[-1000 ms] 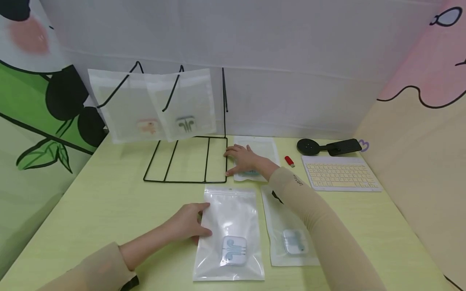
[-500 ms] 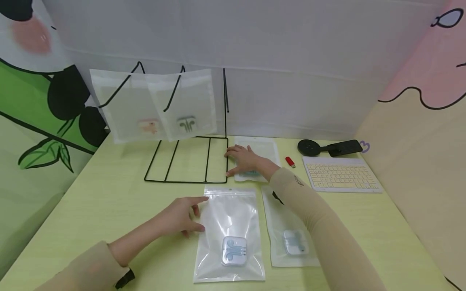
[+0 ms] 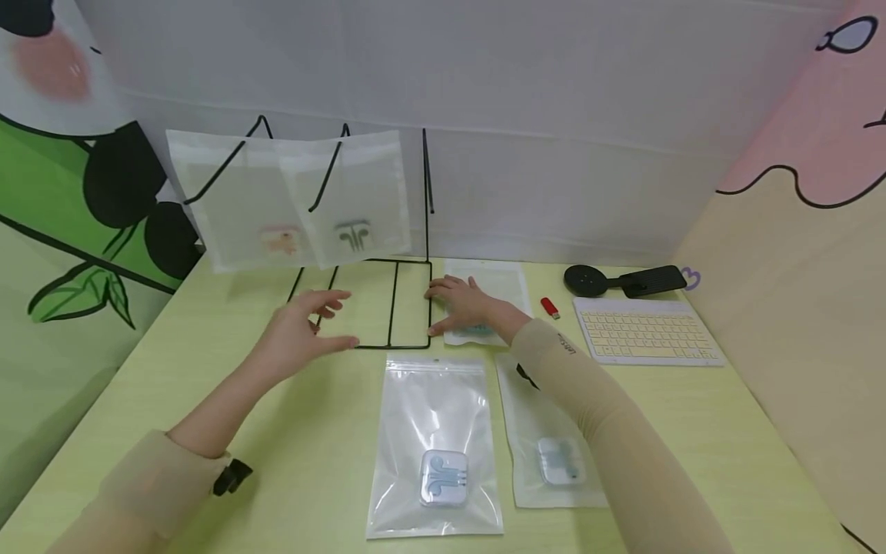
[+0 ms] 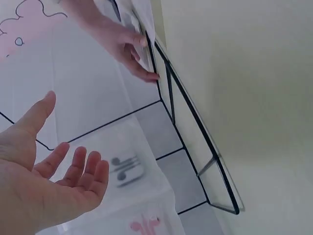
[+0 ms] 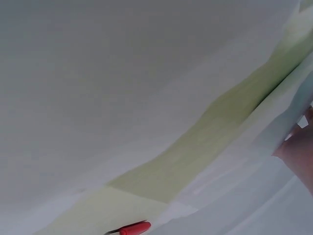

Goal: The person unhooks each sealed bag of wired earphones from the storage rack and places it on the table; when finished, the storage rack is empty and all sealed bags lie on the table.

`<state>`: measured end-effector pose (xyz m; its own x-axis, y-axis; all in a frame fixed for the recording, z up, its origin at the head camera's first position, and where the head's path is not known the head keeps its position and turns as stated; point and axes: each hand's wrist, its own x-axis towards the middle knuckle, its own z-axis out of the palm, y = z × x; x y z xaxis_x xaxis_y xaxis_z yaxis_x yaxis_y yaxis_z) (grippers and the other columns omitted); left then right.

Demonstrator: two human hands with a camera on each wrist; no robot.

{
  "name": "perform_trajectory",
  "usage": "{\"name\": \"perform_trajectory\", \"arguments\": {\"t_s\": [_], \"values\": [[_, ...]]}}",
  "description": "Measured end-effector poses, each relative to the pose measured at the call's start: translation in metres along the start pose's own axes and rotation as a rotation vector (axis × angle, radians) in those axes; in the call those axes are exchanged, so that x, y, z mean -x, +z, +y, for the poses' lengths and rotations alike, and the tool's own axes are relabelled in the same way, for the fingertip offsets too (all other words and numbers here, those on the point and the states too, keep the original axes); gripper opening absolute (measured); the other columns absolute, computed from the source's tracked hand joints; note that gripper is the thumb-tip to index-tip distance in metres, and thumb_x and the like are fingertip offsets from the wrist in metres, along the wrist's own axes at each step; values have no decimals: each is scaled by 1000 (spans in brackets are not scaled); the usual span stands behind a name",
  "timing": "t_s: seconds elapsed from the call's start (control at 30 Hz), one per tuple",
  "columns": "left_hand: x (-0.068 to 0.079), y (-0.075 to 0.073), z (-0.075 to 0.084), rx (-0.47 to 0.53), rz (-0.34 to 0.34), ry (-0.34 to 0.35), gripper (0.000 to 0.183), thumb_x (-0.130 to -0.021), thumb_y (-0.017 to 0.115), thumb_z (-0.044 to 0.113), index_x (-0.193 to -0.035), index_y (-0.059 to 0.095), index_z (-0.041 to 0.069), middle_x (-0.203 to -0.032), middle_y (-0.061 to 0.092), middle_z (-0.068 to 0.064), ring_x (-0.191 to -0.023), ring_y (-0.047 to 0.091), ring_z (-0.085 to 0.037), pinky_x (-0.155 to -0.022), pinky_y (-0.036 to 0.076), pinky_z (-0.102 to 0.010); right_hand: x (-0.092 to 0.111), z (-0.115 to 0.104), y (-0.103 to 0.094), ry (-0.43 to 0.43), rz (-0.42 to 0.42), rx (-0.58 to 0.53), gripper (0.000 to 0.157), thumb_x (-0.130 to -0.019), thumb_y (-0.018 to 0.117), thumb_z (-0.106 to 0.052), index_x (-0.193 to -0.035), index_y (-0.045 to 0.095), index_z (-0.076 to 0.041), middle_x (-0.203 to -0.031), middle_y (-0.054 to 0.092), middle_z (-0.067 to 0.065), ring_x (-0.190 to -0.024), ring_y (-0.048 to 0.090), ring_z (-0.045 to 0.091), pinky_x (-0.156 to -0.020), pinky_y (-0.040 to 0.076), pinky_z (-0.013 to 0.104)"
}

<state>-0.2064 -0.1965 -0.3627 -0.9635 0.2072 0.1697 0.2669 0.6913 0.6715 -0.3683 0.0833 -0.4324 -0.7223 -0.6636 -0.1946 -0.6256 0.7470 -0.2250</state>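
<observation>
My left hand is in the air over the left part of a black wire rack, fingers loosely spread and holding nothing. In the left wrist view its palm shows in front of the hanging pouches. My right hand reaches to the rack's right side, with thumb and fingertips at the side bar. Below that hand lies a white pouch. Two translucent pouches hang on the rack's hooks, one with orange-pink earphones, one with dark earphones. A clear-front zip pouch with boxed blue earphones lies in front.
Another pouch with boxed earphones lies partly under my right forearm. Farther right are a red USB stick, a white keyboard and a black item with a round disc. A pale cloth wall stands behind the table.
My left hand has let go of the front zip pouch and moved up and left to the rack. The pouch stays on the table. My right hand has kept its place.
</observation>
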Motion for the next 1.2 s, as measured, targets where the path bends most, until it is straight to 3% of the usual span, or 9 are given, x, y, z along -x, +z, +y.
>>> {"name": "perform_trajectory", "arguments": {"t_s": [0.2, 0.3, 0.6, 0.87, 1.07, 1.2], "values": [[-25, -27, -10, 55, 230, 36, 72, -77, 80, 26, -138, 45, 10, -141, 37, -14, -127, 37, -34, -98, 38, -53, -1, 0, -2, -1, 0, 6, 81, -77, 63, -65, -143, 38, -25, -156, 20, 0, -145, 9, 26, -111, 3, 62], [-38, -39, -17, 93, 307, 65, 73, -76, 80, 18, -140, 44, 12, -147, 29, -11, -132, 31, -33, -101, 35, -55, -2, 0, -2, -6, 3, 1, 81, -77, 64, -65, -143, 39, -24, -156, 21, 0, -145, 10, 26, -111, 3, 62], [-69, -51, -33, 162, 350, 57, 82, -77, 79, 19, -146, 34, 25, -149, 25, -8, -132, 34, -33, -99, 37, -56, -3, 1, 2, -6, 3, -11, 80, -77, 64, -65, -142, 39, -27, -155, 21, -1, -146, 9, 25, -111, 3, 63], [-91, -50, -36, 206, 451, 74, 72, -77, 79, 14, -140, 44, 19, -143, 33, -7, -126, 39, -26, -99, 40, -48, -2, 0, 2, -3, 12, -7, 80, -77, 64, -64, -142, 39, -26, -155, 22, -2, -146, 9, 26, -111, 4, 63], [-99, -48, -35, 253, 527, 9, 68, -78, 78, 17, -137, 45, 26, -139, 37, -1, -124, 44, -18, -99, 41, -40, 0, -1, 1, -5, 11, -9, 80, -78, 64, -63, -142, 39, -25, -155, 22, 0, -145, 9, 26, -111, 4, 63], [-107, -46, -37, 305, 581, 11, 66, -77, 79, 16, -133, 45, 23, -135, 42, 3, -119, 48, -15, -96, 42, -36, 1, -2, -1, -8, 9, -23, 80, -78, 65, -61, -143, 39, -24, -155, 22, 1, -145, 10, 27, -111, 3, 63]]}}
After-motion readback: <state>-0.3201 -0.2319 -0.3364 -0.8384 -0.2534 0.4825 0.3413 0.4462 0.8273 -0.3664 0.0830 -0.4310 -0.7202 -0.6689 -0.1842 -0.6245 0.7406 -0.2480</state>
